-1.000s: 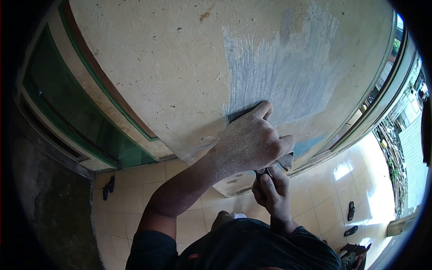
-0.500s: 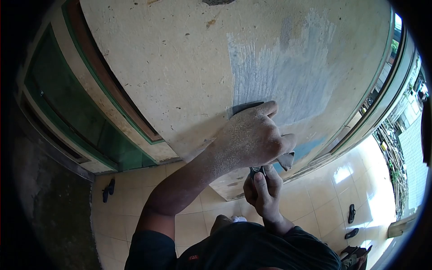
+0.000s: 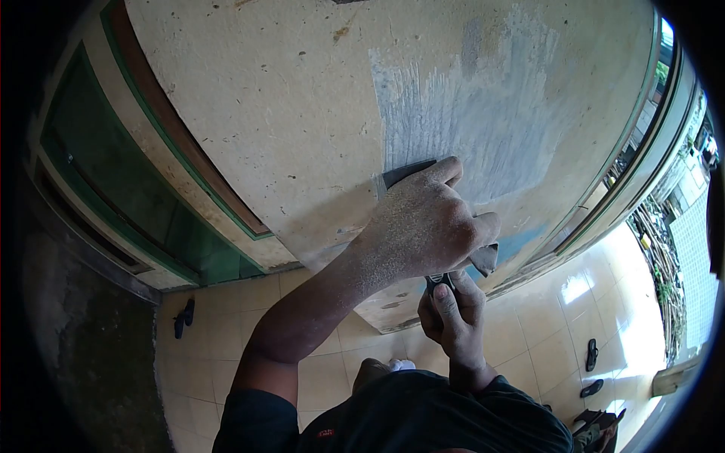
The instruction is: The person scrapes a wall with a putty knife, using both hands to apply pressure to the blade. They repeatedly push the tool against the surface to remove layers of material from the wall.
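My left hand point(image 3: 427, 219), coated in pale dust, is curled closed against the cream wall point(image 3: 249, 113). A dark, straight-edged flat blade point(image 3: 406, 173) shows above its knuckles, at the lower left of a streaky grey patch point(image 3: 491, 113). On its right side a grey, angular piece point(image 3: 485, 260) sticks out below the fingers; whether it belongs to the same tool is hidden. Just below, my right hand point(image 3: 457, 313) is wrapped round a black handle point(image 3: 439, 282), thumb on top. The upper end of that handle disappears behind my left hand.
A green door point(image 3: 143, 196) in a cream frame stands to the left. Dark sandals lie on the tiled floor point(image 3: 521, 347), a pair point(image 3: 183, 318) at left and others point(image 3: 591, 355) at right. Bundled sticks point(image 3: 653, 257) lie outside at the right. Blue paint point(image 3: 521, 243) marks the lower wall.
The view has shifted slightly, the wall marks appearing a little further left and up. Both hands have moved slightly right against the wall, keeping their grips.
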Demonstrator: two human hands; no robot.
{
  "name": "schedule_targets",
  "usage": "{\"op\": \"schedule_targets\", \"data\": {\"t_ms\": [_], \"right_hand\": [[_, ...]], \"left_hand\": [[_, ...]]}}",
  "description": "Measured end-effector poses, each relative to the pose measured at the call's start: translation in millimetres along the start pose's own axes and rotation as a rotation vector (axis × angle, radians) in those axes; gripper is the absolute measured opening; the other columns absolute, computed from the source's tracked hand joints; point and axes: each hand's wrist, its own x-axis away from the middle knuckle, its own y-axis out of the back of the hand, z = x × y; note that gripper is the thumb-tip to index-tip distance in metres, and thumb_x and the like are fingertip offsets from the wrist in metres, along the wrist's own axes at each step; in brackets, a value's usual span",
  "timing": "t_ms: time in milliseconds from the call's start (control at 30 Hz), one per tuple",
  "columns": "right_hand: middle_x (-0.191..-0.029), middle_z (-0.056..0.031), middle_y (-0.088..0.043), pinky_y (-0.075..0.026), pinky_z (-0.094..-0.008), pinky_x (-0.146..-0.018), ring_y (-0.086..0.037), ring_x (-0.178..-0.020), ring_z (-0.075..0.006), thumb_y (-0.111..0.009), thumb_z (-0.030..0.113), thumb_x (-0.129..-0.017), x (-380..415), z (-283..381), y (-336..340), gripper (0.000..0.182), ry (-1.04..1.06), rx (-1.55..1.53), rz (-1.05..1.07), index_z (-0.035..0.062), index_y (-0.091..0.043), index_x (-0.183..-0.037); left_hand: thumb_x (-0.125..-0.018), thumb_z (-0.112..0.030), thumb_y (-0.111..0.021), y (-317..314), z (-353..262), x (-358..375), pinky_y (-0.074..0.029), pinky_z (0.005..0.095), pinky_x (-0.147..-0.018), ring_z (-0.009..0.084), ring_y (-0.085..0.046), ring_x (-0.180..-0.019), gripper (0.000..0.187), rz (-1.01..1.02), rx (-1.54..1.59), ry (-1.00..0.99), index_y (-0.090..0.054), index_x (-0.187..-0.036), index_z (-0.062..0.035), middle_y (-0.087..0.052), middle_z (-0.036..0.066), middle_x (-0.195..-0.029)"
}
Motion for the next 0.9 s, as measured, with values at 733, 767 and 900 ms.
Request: {"op": "schedule_targets", "data": {"t_ms": [733, 767, 900], "right_hand": [[-0.056, 0.0, -0.044, -0.026, -0.0191, -0.036, -0.035, -0.038, -0.0057, -0.044, 0.022, -0.096, -6, -7, -1, 0.037, 0.059, 0.046, 0.018, -0.0033, -0.044, -0.124], [-0.055, -0.0002, -0.044, -0.026, -0.0194, -0.036, -0.035, -0.038, -0.0059, -0.044, 0.022, -0.097, -3, -11, 0, 0.036, 0.06, 0.044, 0.028, -0.003, -0.044, -0.123], [-0.06, 0.0022, -0.041, -0.026, -0.0201, -0.042, -0.036, -0.046, -0.004, -0.043, 0.011, -0.097, 11, -26, 5, 0.02, -0.027, -0.02, -0.002, -0.0033, -0.049, -0.109]], "left_hand": [[-0.074, -0.017, -0.066, 0, 1, 0, -0.044, 0.0361, -0.076, 0.0134, -0.048, -0.043, 0.016, -0.105, -0.049, 0.018, -0.053, -0.067, -0.0104, -0.05, 0.002, -0.045], [-0.067, -0.018, -0.071, -6, 0, 5, -0.041, 0.0335, -0.071, 0.0157, -0.049, -0.047, 0.018, -0.13, -0.057, 0.031, -0.055, -0.069, -0.0108, -0.052, 0.001, -0.049], [-0.066, -0.018, -0.07, -15, -3, 21, -0.041, 0.0331, -0.069, 0.0152, -0.049, -0.049, 0.016, -0.114, 0.075, -0.049, -0.056, -0.07, -0.0113, -0.051, 0.0, -0.048]]}}
